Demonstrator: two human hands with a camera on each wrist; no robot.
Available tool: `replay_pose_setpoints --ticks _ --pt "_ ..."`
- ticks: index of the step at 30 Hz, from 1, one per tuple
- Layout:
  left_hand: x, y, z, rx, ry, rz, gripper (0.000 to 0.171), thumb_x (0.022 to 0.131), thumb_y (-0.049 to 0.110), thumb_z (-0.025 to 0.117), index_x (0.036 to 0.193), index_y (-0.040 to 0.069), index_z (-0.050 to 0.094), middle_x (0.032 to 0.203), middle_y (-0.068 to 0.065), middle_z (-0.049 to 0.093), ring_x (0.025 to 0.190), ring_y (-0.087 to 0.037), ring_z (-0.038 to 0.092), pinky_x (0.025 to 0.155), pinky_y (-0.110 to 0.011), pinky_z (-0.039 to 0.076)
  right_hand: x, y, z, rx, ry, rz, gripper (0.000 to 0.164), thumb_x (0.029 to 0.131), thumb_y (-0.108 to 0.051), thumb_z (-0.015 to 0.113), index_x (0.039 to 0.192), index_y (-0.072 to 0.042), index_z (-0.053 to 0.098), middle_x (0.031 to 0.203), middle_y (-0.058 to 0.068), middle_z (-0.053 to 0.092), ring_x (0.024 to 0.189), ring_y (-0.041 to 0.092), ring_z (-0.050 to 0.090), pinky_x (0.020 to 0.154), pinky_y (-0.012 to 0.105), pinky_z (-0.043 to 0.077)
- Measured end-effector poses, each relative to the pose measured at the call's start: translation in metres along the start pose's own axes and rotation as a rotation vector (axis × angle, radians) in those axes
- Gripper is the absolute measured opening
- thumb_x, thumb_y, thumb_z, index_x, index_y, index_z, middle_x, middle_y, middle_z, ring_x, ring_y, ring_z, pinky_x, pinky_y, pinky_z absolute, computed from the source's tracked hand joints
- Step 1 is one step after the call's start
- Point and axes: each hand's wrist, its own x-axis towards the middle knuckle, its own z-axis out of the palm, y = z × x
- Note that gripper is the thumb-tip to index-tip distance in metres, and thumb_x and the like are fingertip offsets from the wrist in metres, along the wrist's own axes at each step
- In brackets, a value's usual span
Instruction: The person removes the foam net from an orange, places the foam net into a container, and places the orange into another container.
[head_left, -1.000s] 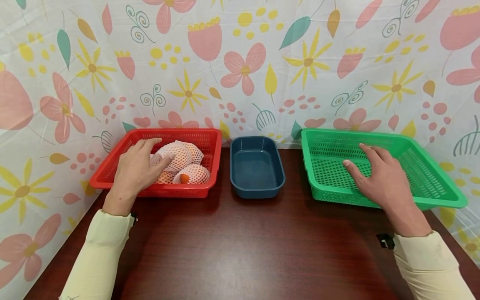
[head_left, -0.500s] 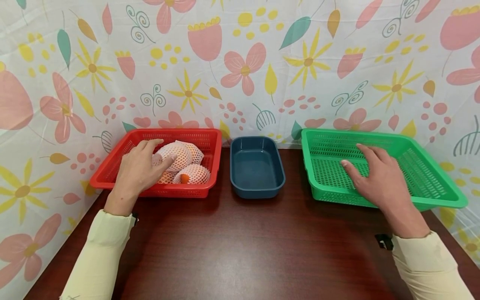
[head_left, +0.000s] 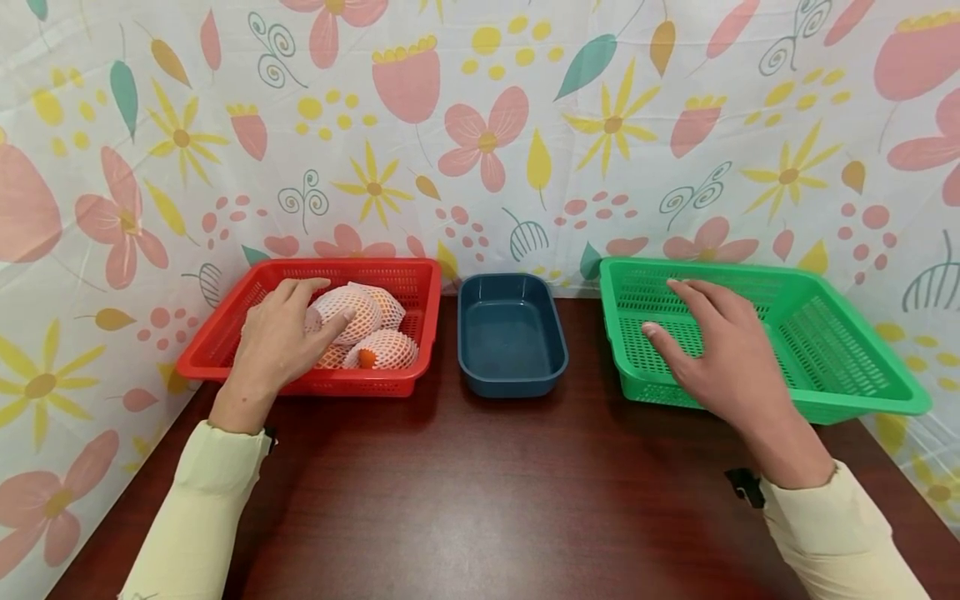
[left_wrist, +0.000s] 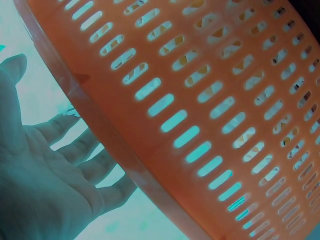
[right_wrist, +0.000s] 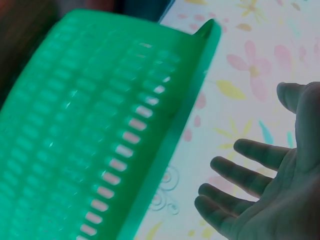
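My left hand (head_left: 279, 337) hovers over the red basket (head_left: 420, 379) in the head view, fingers relaxed and apart, grasping nothing. Just right of its thumb lie several orange fruits (head_left: 384, 350) in white foam netting; the hand covers part of the pile. Above the near part of the green basket (head_left: 896, 400) is my right hand (head_left: 723, 354), its fingers spread and nothing in them. In the left wrist view the slotted red basket wall (left_wrist: 150, 120) stands beside the hand. The right wrist view has spread fingers (right_wrist: 240, 175) apart from the green wall (right_wrist: 115, 100).
Between the two baskets sits a dark blue rectangular tub (head_left: 512, 386), with nothing visible inside. All three containers stand at the back of a dark reddish wooden table (head_left: 487, 492). A flower-printed cloth (head_left: 480, 125) hangs behind them.
My right hand has moved left over the green basket. The left hand stays almost in place over the red one, and the head view has shifted very slightly.
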Motion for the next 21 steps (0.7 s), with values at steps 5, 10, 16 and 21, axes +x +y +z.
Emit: replay_pose_setpoints --ticks 5,10,16,21 --pt "0.001 0.001 -0.001 -0.010 0.032 0.032 0.067 0.094 0.045 0.075 0.149 0.012 0.056 0.144 -0.020 0.056 0.128 -0.044 0.053 0.110 -0.071 0.038 0.005 -0.014 0.002 0.010 0.026 -0.058 0.065 0.092 -0.024 0.082 0.149 -0.005 0.058 0.148 0.023 0.055 0.137 0.049 0.046 0.111 0.067 0.037" --pt "0.002 0.003 -0.003 -0.012 0.048 0.058 0.065 0.095 0.045 0.074 0.148 0.011 0.058 0.144 -0.020 0.057 0.129 -0.044 0.053 0.109 -0.071 0.038 0.008 -0.023 0.004 0.019 0.037 -0.082 0.065 0.091 -0.023 0.083 0.149 -0.006 0.059 0.146 0.022 0.056 0.136 0.047 0.046 0.112 0.065 0.037" --pt "0.003 0.008 -0.005 -0.011 0.049 0.066 0.065 0.095 0.045 0.074 0.148 0.010 0.057 0.146 -0.021 0.056 0.130 -0.044 0.053 0.111 -0.071 0.037 0.009 -0.032 0.008 0.023 0.041 -0.098 0.062 0.091 -0.021 0.084 0.146 -0.006 0.062 0.145 0.021 0.058 0.136 0.046 0.047 0.111 0.064 0.037" --pt "0.004 0.011 -0.005 -0.023 0.047 0.069 0.064 0.095 0.043 0.075 0.147 0.010 0.057 0.145 -0.020 0.056 0.129 -0.044 0.053 0.110 -0.071 0.038 0.011 -0.040 0.014 0.027 0.038 -0.116 0.062 0.090 -0.022 0.085 0.145 -0.006 0.063 0.145 0.022 0.057 0.136 0.047 0.047 0.112 0.065 0.037"
